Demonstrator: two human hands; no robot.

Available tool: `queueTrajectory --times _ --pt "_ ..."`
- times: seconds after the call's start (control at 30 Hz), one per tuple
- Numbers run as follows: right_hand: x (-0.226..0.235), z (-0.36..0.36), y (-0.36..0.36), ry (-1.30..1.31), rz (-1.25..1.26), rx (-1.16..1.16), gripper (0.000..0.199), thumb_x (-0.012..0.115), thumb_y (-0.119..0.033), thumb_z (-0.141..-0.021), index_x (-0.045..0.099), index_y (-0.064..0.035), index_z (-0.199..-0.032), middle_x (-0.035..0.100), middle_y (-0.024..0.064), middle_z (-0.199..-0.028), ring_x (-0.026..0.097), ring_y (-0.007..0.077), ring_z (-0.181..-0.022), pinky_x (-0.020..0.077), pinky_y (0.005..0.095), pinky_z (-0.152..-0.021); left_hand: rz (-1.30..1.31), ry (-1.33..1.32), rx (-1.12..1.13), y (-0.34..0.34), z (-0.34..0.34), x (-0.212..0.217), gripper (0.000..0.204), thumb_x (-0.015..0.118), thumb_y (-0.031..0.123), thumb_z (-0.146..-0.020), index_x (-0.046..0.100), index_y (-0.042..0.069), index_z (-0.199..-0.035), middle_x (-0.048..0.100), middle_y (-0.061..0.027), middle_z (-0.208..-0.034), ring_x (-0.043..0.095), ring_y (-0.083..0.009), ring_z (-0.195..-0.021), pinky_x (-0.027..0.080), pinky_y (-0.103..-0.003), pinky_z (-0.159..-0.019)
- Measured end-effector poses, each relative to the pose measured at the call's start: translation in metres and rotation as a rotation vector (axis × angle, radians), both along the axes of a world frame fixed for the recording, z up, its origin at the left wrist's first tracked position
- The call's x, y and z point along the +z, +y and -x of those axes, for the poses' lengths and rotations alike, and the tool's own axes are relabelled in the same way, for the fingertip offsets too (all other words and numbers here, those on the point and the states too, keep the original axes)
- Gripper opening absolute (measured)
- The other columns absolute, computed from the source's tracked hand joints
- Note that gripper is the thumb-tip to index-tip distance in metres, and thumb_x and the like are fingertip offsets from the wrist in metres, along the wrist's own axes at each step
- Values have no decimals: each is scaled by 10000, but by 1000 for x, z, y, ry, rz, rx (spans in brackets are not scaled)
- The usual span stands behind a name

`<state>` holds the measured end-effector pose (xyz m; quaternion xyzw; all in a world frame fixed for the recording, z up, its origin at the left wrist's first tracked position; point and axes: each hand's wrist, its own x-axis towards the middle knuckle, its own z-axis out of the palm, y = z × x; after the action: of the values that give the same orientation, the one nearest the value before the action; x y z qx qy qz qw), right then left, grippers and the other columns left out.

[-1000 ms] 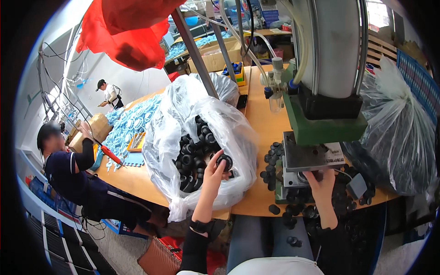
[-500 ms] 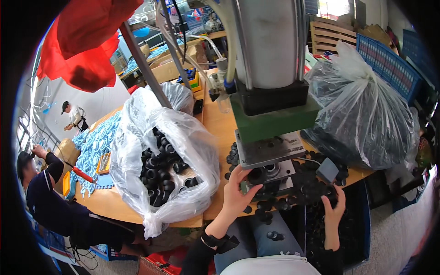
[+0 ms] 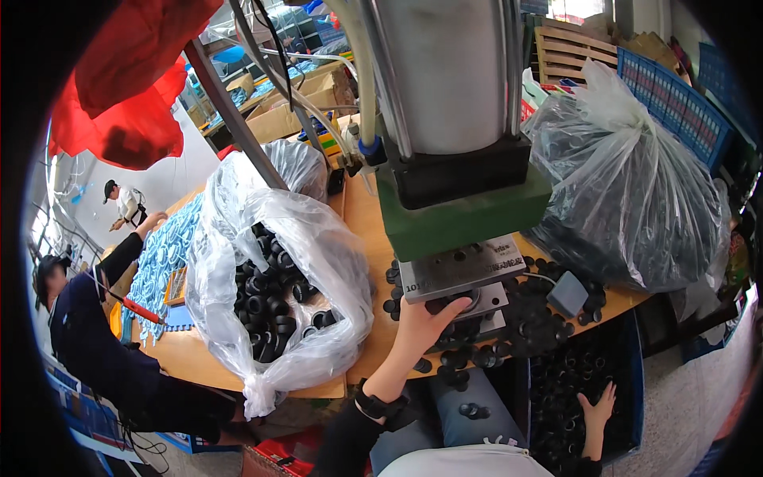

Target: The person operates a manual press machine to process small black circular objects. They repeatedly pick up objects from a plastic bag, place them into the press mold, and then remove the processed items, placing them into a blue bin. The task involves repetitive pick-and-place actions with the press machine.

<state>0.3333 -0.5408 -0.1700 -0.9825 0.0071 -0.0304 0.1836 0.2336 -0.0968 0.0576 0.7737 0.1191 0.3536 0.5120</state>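
My left hand [image 3: 420, 332] reaches in between the plates of a press, its thumb across the front of the lower metal die [image 3: 491, 300]. The hand is closed there, and its fingertips are hidden under the upper metal plate [image 3: 461, 269]. Something dark shows beside the thumb, too covered to make out. My right hand [image 3: 598, 413] is above the blue bin [image 3: 638, 389] of black rings [image 3: 556, 413], its fingers spread and nothing in them. Loose black round parts [image 3: 536, 318] lie heaped on the table right of the die.
An open clear bag [image 3: 350, 262] of black rings stands left of the press; a tied bag [image 3: 636, 199] is at right. A grey box [image 3: 567, 294] on a cable sits among the parts. A person [image 3: 103, 318] works at far left beside light-blue pieces [image 3: 171, 238].
My right hand has left the heap by the die, moved down over the bin and spread its fingers. My left hand has moved further in at the die. The person's arm at left has stretched forward.
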Motion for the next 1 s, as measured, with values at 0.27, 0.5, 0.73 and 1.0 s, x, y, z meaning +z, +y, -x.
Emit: queueTrajectory --times 0.27,0.5,0.73,1.0 --pt "102 -88 196 -432 -181 707 534 625 -228 -851 456 16 -1294 420 169 -1391 341 373 -1314 261 454 -1076 -419 166 165 3 1 -10 588 835 278 -634 584 53 -1116 645 -129 -999 606 -281 -932 457 -365 -818" --pt "90 -102 229 -257 24 675 515 517 -322 -917 458 -1 -1315 388 119 -1432 285 298 -1362 184 469 -1113 -210 115 360 24 91 -5 445 755 223 -758 585 7 -1109 626 -167 -1039 595 -293 -968 463 -359 -830" --pt "124 -76 221 -284 -404 711 508 548 -244 -909 418 -26 -1349 358 132 -1433 338 302 -1322 222 422 -1090 -604 306 964 197 145 -86 420 663 119 -755 562 22 -1151 604 -174 -1087 574 -359 -985 472 -427 -830" --pt "212 -2 300 -42 -950 962 571 784 -160 -710 513 51 -1165 589 161 -1096 583 237 -964 447 337 -852 -489 665 698 242 146 -77 544 828 104 -538 501 1 -961 587 -208 -995 570 -398 -973 480 -440 -811"
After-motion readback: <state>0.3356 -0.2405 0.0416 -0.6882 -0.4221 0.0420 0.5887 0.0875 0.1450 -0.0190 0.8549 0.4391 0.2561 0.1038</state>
